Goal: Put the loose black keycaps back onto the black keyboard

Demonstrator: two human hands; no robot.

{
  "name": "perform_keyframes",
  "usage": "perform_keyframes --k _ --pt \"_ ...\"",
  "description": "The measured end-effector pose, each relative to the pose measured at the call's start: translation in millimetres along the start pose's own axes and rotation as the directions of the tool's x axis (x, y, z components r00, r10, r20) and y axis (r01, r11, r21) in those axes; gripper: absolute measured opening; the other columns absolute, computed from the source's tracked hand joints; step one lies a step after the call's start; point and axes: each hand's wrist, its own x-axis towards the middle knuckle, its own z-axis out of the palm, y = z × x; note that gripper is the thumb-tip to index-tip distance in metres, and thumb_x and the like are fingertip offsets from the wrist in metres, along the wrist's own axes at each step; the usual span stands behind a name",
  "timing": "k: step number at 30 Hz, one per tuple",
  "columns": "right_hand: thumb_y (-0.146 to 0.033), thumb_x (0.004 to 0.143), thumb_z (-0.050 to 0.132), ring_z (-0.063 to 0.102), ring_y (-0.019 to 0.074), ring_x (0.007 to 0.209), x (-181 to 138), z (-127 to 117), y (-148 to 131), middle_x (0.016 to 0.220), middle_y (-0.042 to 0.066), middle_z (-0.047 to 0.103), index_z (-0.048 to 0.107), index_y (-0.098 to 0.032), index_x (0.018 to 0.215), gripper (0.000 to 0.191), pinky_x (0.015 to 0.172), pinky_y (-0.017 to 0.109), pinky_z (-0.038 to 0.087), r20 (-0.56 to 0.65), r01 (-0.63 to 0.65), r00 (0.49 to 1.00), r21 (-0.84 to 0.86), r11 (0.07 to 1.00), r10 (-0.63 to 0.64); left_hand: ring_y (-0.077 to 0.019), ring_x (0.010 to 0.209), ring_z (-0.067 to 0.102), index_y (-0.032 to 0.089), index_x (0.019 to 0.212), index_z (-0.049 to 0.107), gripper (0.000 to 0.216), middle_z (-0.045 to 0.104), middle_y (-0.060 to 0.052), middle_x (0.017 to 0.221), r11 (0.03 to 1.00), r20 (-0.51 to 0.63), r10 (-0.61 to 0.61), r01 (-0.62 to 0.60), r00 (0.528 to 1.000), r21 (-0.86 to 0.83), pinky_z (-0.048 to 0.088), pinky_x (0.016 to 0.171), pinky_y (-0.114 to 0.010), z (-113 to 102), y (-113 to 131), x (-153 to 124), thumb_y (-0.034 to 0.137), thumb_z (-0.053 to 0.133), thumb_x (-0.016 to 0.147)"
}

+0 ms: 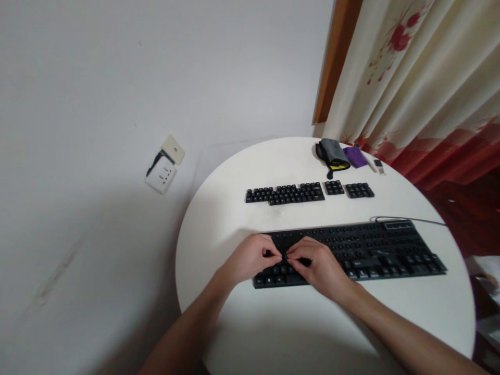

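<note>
A black computer keyboard (375, 247) lies on the round white table, many of its upper keycaps off and the lower rows still capped. Over its left part my left hand (253, 256) and my right hand (318, 263) meet almost tip to tip, each in a pinch of thumb and forefinger. Between the fingertips sits a small dark keycap (284, 257), low against the keyboard; which fingers press on it is hard to make out. Behind the keyboard, loose black keycaps (292, 194) stand in neat rows, with two smaller blocks of keycaps (334, 187) to their right.
At the table's (219, 208) back right lie a folded grey and yellow cloth (333, 152), a purple cloth (355, 156) and a small dark-and-clear item (378, 165). The keyboard's cable (414, 219) runs off rightward. A wall socket (161, 174) hangs loose at left; a curtain (390, 94) hangs at right.
</note>
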Motion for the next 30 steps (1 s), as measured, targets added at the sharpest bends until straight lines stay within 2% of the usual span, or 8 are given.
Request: perform_keyframes --k 7,11,20,27,30 --pt "-0.011 0.085 0.062 0.061 0.0180 0.084 2 0 -3 0.085 0.004 0.070 0.069 -0.020 0.079 0.013 0.076 0.032 0.051 0.087 0.091 0.993 -0.129 0.987 -0.080 -0.0135 0.068 0.057 0.021 0.080 0.078 0.011 0.067 -0.001 0.074 1.000 -0.002 0.009 -0.009 1.000 0.022 0.041 0.062 -0.024 1 1 1 0.022 0.067 0.080" --pt "-0.014 0.087 0.061 0.058 0.0194 0.088 2 -4 -8 0.091 0.005 0.068 0.071 -0.021 0.082 0.013 0.079 0.034 0.050 0.138 0.136 0.985 -0.222 0.966 -0.107 -0.0135 0.069 0.057 0.021 0.080 0.078 0.011 0.066 -0.001 0.074 1.000 -0.001 0.000 0.000 1.000 0.028 0.041 0.063 -0.024 1 1 1 0.021 0.067 0.080" --pt "-0.023 0.089 0.061 0.053 0.0228 0.089 2 -13 -24 0.094 0.007 0.064 0.073 -0.023 0.083 0.014 0.074 0.038 0.046 0.221 0.150 0.974 -0.438 0.886 -0.056 -0.0128 0.066 0.058 0.020 0.074 0.076 0.008 0.066 0.000 0.074 0.996 -0.033 -0.075 0.077 0.997 0.054 0.040 0.063 -0.024 6 5 1 0.017 0.070 0.077" --pt "-0.025 0.090 0.060 0.054 0.0229 0.090 -1 -11 -20 0.096 0.007 0.063 0.073 -0.023 0.083 0.015 0.074 0.038 0.044 0.221 0.105 0.975 -0.425 0.899 -0.010 -0.0110 0.062 0.054 0.019 0.070 0.073 0.008 0.063 0.001 0.071 0.991 -0.046 -0.072 0.077 0.996 0.112 0.039 0.063 -0.023 6 7 2 0.012 0.070 0.074" --pt "-0.023 0.092 0.057 0.056 0.0207 0.087 0 -12 -15 0.093 0.006 0.064 0.072 -0.022 0.083 0.018 0.078 0.037 0.046 0.136 0.041 0.991 -0.323 0.946 0.003 -0.0113 0.061 0.053 0.019 0.076 0.073 0.007 0.063 0.001 0.070 0.997 -0.065 -0.059 0.062 0.996 0.047 0.038 0.058 -0.023 1 6 2 0.015 0.067 0.078"
